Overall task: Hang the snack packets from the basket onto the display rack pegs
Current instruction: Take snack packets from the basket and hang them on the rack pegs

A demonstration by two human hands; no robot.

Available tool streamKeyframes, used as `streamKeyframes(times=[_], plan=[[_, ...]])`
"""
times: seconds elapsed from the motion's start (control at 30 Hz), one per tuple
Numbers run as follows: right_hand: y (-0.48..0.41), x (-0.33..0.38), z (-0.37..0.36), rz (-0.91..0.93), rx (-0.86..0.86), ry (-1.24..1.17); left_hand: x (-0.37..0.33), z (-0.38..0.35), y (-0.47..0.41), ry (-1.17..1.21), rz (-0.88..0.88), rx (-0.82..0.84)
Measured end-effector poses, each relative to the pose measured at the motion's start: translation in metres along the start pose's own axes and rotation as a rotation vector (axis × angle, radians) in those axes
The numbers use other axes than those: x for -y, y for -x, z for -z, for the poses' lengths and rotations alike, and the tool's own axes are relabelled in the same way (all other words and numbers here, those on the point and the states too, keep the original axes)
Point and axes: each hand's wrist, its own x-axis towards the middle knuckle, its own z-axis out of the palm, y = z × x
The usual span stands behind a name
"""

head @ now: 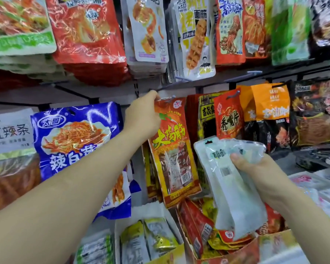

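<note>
My left hand (143,115) pinches the top corner of an orange-red snack packet (172,149) and holds it up just below a bare metal peg (161,88) of the display rack. The packet hangs from my fingers in front of other orange packets. Lower right, my right hand (255,168) grips a stack of white translucent packets (229,180), back side facing me, with its thumb on top. Below them, a cardboard box (242,254) holds more red and yellow packets (200,225).
Full pegs surround the spot: a blue noodle packet (74,138) at left, red and orange packets (229,119) and dark packets (312,115) at right, a top row above. Another box of yellow-grey packets (151,242) sits low centre.
</note>
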Motion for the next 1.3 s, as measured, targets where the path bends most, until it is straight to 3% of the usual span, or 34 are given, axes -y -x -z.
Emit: streamKeyframes(times=[0.1,0.33,0.57,0.97,1.1,1.17,1.23,1.3], plan=[[-0.002,-0.006,-0.011,0.033,0.009,0.018,0.001,-0.007,-0.007,-0.070,0.033,-0.002],[-0.019,-0.016,-0.037,0.004,0.030,-0.062,-0.001,-0.026,0.021,0.263,0.317,-0.092],[-0.029,-0.028,-0.048,-0.064,0.063,-0.134,0.020,-0.079,0.064,0.514,0.580,0.067],[-0.002,-0.016,-0.041,0.025,-0.158,0.053,0.022,-0.080,0.062,0.476,0.612,-0.013],[0.010,-0.010,-0.045,0.045,-0.193,-0.012,-0.012,-0.042,0.112,0.573,0.301,-0.167],[0.019,-0.005,-0.048,0.034,-0.170,-0.083,-0.030,-0.029,0.139,0.706,0.219,0.009],[0.029,0.001,-0.054,0.013,-0.126,-0.206,-0.037,-0.029,0.155,0.884,0.268,0.236],[0.040,0.007,-0.059,-0.025,-0.060,-0.309,-0.034,-0.031,0.162,0.957,0.357,0.293]])
